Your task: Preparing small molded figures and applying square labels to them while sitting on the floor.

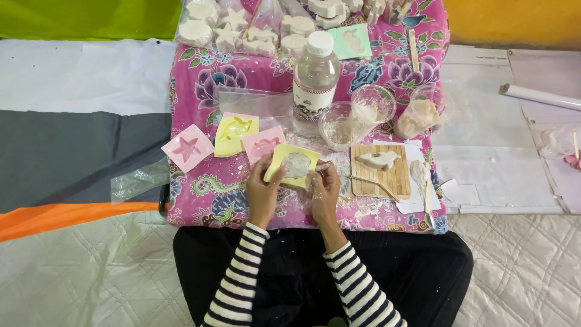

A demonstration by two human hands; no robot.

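Left hand [264, 192] clamped on yellow mould [293, 165], gripping its near-left edge. Right hand [325, 189] pinched shut on mould's right edge, fingers dusted white. Just right: wooden board [382, 180] bearing white cast figure [379, 159]. Beyond hands: pink mould [262, 144], plastic cups [357, 118], clear bottle [315, 82].

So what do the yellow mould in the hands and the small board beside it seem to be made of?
The yellow mould looks like soft matte rubber or silicone, though it could be thin plastic; it holds a whitish filling. The board seems to be bare wood: pale slats with visible seams.
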